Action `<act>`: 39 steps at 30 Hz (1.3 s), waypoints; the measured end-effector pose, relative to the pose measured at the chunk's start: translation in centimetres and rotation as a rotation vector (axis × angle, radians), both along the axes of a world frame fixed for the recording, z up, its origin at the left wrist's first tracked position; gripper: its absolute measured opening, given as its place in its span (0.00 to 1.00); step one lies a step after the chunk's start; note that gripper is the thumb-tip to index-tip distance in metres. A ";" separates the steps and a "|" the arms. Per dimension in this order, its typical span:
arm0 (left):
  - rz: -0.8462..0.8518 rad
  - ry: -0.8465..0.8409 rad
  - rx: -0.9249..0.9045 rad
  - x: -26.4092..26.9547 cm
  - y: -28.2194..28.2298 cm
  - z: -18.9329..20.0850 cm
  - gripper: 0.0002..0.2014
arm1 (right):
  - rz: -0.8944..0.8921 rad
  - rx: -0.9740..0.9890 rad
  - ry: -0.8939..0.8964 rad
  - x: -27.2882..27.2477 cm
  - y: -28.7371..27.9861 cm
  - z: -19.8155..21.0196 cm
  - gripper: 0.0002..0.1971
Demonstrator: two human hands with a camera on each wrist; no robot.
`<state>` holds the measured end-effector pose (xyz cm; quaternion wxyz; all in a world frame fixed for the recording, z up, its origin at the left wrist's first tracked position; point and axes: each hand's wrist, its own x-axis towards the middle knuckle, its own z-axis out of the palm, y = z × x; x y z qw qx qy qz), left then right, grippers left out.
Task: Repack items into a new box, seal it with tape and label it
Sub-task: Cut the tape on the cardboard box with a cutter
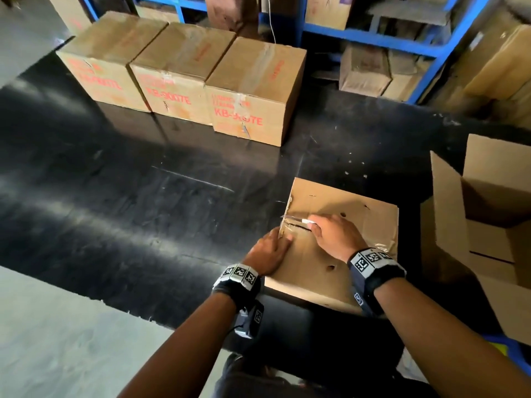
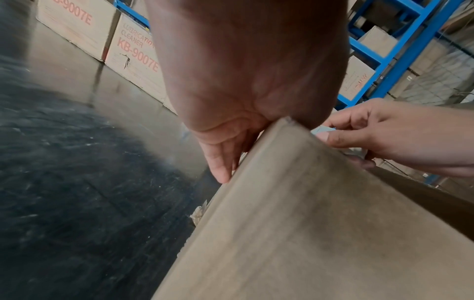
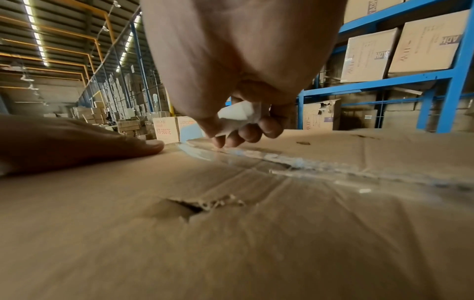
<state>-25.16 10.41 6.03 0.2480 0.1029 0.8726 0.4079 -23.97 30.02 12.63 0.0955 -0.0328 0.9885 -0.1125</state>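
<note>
— Near the right of the black table (image 1: 115, 211), what are we working on?
— We have a worn, closed cardboard box (image 1: 324, 262), punctured in spots, its top seam covered in clear tape (image 3: 295, 162). What is inside is hidden from us.
— And our hands?
— Our left hand (image 1: 265, 254) lies on the box's left edge, fingers (image 2: 220, 162) straight down its side. Our right hand (image 1: 333, 235) is curled, pinching a loose white bit of tape (image 3: 239, 113) at the seam.
— Other containers?
— Just right of it an open empty box (image 1: 488, 219) stands with flaps up; we see only bare cardboard within. At the far side three sealed cartons (image 1: 184, 70) marked KB-9007E sit in a row, touching each other.
— What hems us in?
— Blue shelving (image 1: 382, 38) loaded with more boxes rises behind the table on the far right. The open box crowds the right side, close beside our box.
— Room to move?
— A broad stretch of tabletop runs left of our box and out to the cartons. The table's near edge cuts diagonally just below our left wrist, grey floor (image 1: 57, 340) beyond it
</note>
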 end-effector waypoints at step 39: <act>-0.222 0.388 -0.492 4.1 0.4 0.9 0.43 | 0.092 0.115 0.063 1.3 0.5 0.4 0.10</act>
